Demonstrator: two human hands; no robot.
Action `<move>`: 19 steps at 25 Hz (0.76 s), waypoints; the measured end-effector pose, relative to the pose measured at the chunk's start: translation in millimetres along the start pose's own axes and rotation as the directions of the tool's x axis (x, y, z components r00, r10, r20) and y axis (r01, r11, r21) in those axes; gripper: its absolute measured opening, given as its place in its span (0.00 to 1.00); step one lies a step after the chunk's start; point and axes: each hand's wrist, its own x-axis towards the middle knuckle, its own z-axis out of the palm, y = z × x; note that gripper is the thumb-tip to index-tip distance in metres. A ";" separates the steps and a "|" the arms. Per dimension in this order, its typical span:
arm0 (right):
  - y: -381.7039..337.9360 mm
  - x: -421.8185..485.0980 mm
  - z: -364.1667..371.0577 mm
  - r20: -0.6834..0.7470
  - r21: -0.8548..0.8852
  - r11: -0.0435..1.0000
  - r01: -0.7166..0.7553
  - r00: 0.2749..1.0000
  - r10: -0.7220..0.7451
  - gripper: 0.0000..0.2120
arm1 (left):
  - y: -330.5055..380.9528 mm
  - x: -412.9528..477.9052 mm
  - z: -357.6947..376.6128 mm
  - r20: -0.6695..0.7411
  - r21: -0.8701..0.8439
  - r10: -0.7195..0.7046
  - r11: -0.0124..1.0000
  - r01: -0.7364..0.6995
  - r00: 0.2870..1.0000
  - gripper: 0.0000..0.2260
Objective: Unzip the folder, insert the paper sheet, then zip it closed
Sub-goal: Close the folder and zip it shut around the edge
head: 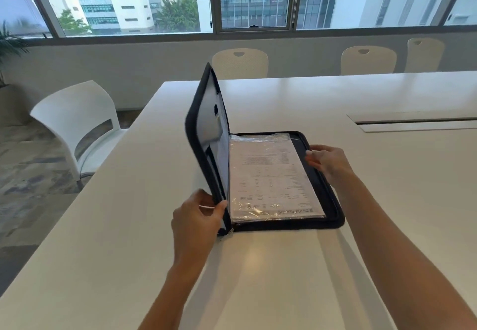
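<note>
A black zip folder (333, 216) lies unzipped on the white table (258, 265). Its left cover (204, 133) stands nearly upright, with pale inner pockets showing. My left hand (196, 218) grips the near bottom edge of that raised cover, thumb inside. The right half lies flat and holds a printed paper sheet (271, 177) in a clear plastic sleeve. My right hand (327, 161) rests on the right edge of the flat half, fingers touching the black rim beside the sheet. A metal zip pull (228, 232) shows at the near spine corner.
A white chair (77, 128) stands at the table's left side, and three cream chairs (240, 63) line the far side. A recessed cable slot (413, 120) is set in the table at the right. Windows run along the back wall.
</note>
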 end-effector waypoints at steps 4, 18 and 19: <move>-30.2 -40.2 7.1 0.274 0.333 0.939 -0.086 0.962 -0.009 0.11 | 11.4 -7.7 14.1 0.027 0.066 0.133 0.989 -0.134 0.991 0.10; -38.0 -45.3 -41.2 -0.014 -0.390 0.912 0.130 0.989 -0.147 0.13 | 24.1 -27.9 65.9 0.239 0.258 0.480 0.806 -0.532 0.844 0.06; -27.7 -43.2 -42.6 -0.042 -0.475 0.870 0.129 0.985 -0.168 0.12 | 21.7 -27.4 67.3 0.275 0.248 0.482 0.801 -0.545 0.832 0.05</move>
